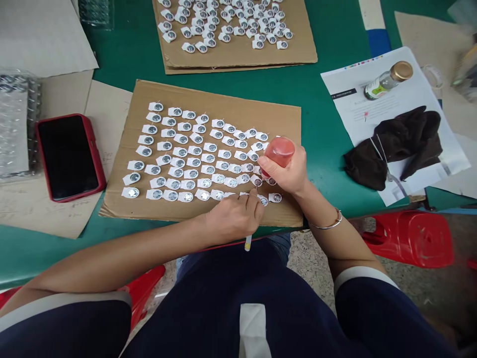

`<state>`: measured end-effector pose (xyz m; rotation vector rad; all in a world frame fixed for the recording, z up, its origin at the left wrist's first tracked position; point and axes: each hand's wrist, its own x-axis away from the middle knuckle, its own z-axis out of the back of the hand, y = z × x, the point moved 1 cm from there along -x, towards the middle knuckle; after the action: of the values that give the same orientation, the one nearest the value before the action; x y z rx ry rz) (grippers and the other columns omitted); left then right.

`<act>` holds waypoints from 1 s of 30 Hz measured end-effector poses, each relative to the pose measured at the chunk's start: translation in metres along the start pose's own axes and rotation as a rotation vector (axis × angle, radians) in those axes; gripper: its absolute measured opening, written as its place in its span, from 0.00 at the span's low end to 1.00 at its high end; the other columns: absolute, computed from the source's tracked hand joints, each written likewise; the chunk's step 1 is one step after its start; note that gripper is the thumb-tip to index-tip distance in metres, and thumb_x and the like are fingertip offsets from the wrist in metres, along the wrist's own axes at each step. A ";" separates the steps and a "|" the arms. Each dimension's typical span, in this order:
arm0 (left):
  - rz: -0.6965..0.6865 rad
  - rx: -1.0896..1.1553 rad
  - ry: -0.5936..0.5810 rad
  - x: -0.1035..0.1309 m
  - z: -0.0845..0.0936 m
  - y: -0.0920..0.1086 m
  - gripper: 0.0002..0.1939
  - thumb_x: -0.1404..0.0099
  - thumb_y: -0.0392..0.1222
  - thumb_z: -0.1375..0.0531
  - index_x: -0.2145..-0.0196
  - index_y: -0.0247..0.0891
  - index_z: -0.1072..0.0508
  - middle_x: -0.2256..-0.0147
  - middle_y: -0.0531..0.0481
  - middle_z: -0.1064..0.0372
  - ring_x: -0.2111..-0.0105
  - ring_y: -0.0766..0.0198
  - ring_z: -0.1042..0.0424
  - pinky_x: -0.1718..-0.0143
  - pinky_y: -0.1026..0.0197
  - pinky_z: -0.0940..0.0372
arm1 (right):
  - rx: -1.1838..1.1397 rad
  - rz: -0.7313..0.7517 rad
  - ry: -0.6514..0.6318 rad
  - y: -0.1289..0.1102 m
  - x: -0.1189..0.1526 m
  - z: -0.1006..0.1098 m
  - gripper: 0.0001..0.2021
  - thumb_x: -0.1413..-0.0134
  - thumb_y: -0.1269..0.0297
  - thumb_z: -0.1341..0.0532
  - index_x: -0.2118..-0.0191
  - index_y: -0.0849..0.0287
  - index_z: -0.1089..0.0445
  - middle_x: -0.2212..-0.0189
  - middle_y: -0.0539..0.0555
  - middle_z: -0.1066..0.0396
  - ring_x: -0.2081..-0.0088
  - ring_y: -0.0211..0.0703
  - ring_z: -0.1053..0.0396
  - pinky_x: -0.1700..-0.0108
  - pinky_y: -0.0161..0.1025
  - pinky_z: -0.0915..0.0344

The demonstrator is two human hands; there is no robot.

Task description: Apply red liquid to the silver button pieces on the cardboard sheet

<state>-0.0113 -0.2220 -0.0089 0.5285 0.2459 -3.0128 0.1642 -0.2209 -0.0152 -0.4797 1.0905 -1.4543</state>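
Note:
My right hand point(288, 169) is wrapped round a translucent pinkish-red squeeze bottle point(280, 151), tipped over the right part of a cardboard sheet point(122, 164). Its lower end is hidden by my fingers. Just left of it, my left hand point(238, 214) is closed at the front edge of the cardboard. A thin stick with a pale and yellow end point(248, 242) pokes out beneath this hand; its other end is hard to see. Small white tabs with round silver pieces point(171, 196) lie in rows on the sheet, several of them close to both hands.
Behind lies another cardboard stack point(238, 58) with more tabs. On the left are a phone in a red case point(69, 159) and bubble wrap point(15, 124). To the right, a gold-capped jar point(387, 82) and dark cloth point(395, 144) rest on paper. A red stool point(428, 238) stands below.

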 end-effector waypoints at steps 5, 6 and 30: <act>0.058 0.187 -0.113 -0.002 0.002 -0.008 0.09 0.39 0.26 0.51 0.69 0.29 0.32 0.67 0.39 0.28 0.73 0.61 0.28 0.75 0.63 0.33 | -0.019 -0.037 -0.049 0.001 -0.003 0.006 0.17 0.56 0.50 0.35 0.73 0.59 0.35 0.75 0.51 0.33 0.73 0.38 0.35 0.70 0.41 0.34; 0.069 0.245 -0.164 -0.003 0.003 -0.011 0.10 0.40 0.26 0.52 0.69 0.29 0.32 0.69 0.40 0.28 0.73 0.60 0.28 0.75 0.62 0.33 | -0.047 -0.051 -0.060 -0.001 -0.004 0.009 0.17 0.56 0.49 0.36 0.72 0.58 0.35 0.75 0.51 0.33 0.73 0.38 0.34 0.71 0.40 0.34; 0.243 0.897 -0.192 -0.010 -0.004 -0.072 0.07 0.39 0.34 0.44 0.66 0.34 0.26 0.73 0.51 0.28 0.73 0.68 0.31 0.72 0.67 0.41 | 0.091 0.114 0.587 -0.010 0.081 0.000 0.12 0.57 0.58 0.37 0.66 0.56 0.34 0.73 0.51 0.33 0.71 0.44 0.32 0.70 0.46 0.34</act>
<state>-0.0081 -0.1500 0.0006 0.2622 -1.1237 -2.7486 0.1412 -0.2980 -0.0306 0.0895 1.4714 -1.5764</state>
